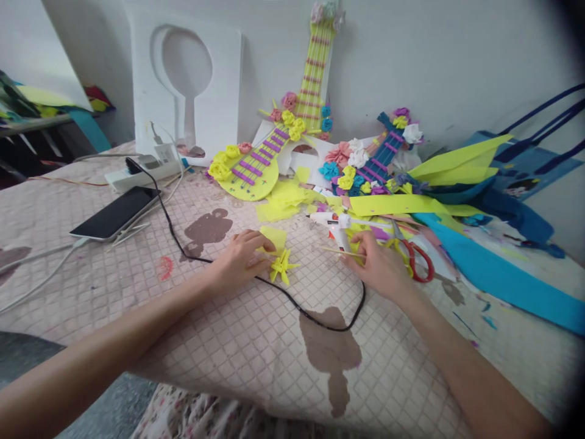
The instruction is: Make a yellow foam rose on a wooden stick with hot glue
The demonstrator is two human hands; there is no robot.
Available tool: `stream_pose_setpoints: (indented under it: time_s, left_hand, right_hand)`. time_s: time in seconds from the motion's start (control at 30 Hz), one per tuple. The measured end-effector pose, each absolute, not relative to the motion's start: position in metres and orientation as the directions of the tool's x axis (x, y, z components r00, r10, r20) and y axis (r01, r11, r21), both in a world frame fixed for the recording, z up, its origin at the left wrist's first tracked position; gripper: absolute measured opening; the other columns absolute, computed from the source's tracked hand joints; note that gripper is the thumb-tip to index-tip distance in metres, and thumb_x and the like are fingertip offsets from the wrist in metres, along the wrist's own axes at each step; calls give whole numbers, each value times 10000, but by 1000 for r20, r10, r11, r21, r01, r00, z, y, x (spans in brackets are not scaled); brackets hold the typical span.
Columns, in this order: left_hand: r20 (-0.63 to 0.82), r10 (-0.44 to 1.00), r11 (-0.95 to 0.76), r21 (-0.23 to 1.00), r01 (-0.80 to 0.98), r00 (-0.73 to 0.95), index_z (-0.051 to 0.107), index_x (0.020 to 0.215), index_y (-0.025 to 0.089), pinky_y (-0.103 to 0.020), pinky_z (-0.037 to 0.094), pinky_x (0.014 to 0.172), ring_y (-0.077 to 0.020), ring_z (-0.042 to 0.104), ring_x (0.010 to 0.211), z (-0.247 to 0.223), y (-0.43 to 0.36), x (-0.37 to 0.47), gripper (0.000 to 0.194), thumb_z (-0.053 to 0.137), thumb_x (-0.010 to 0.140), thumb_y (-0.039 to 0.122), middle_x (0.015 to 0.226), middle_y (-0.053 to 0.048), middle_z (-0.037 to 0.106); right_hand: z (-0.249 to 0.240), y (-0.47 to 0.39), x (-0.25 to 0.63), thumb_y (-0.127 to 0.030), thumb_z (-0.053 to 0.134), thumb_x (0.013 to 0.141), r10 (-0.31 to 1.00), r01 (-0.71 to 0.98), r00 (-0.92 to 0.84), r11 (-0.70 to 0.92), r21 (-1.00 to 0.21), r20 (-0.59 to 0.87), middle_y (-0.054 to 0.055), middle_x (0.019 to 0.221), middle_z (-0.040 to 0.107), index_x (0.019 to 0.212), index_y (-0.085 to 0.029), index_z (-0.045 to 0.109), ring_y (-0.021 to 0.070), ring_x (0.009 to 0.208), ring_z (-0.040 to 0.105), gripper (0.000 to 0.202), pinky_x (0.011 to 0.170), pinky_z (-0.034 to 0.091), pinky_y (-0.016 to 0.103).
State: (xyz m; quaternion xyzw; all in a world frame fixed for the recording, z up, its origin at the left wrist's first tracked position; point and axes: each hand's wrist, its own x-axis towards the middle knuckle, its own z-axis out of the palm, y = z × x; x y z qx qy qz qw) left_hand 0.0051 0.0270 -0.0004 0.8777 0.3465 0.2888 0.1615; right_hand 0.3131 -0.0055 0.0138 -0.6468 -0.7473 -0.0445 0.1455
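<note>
My left hand (244,259) is closed, its thumb and fingers pinching a small yellow crepe-paper flower (282,266) with pointed petals. A yellow paper square (274,238) lies just behind that flower. Between the fingertips of my right hand (377,262) is a thin wooden stick (340,250), pointing left. Close beyond the stick, a white glue gun (337,230) rests on the table, its nozzle turned left. Red-handled scissors (421,262) lie to the right of my right hand, partly among paper scraps.
A black cord (292,300) loops across the table near both hands. Decorated paper guitars (258,177) lean at the back. A tablet (116,213) and power strip (141,171) sit at left. Blue paper strips (498,274) spread over the right side.
</note>
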Motion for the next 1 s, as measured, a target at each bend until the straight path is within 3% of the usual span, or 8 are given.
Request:
stream_pose_setpoints:
  time_s: [0.13,0.33,0.43,0.6,1.0]
  left_hand:
    - [412,704,-707,479,520,578,570,930,186,-339,435,831,-190,559,917,4,27,2,100,531,841,212,936,-44,622]
    - [333,692,-710,471,523,640,581,906,178,-300,439,807,-161,571,873,14,38,-2,98,529,824,188,911,-35,616]
    - [188,591,-758,462,461,784,598,877,167,-264,441,742,-146,569,809,24,48,1,97,561,791,192,874,-34,619]
    - [101,489,-803,440,402,867,612,793,165,-250,429,739,-132,554,775,29,62,12,66,546,796,159,806,-22,614]
    - [275,560,-793,452,408,782,586,924,159,-289,426,806,-153,542,873,24,56,11,112,510,841,169,930,-46,602]
  right_hand:
    - [18,-22,294,-402,406,912,926,921,-283,336,-200,250,-26,625,603,893,-222,489,150,549,577,199,506,331,243]
    - [10,-26,272,-282,371,939,843,816,-449,522,-248,297,21,805,618,862,-216,513,149,692,596,175,617,440,264]
    - [9,-25,267,-241,370,937,836,782,-431,534,-323,339,45,901,612,936,-223,511,168,808,609,143,715,479,299]
    - [10,-24,258,-194,374,924,840,755,-395,528,-389,373,44,907,587,962,-230,484,171,827,599,122,739,483,315]
    - [6,-24,251,-227,413,920,863,781,-396,496,-379,315,31,944,649,970,-223,541,164,846,616,138,733,460,282]
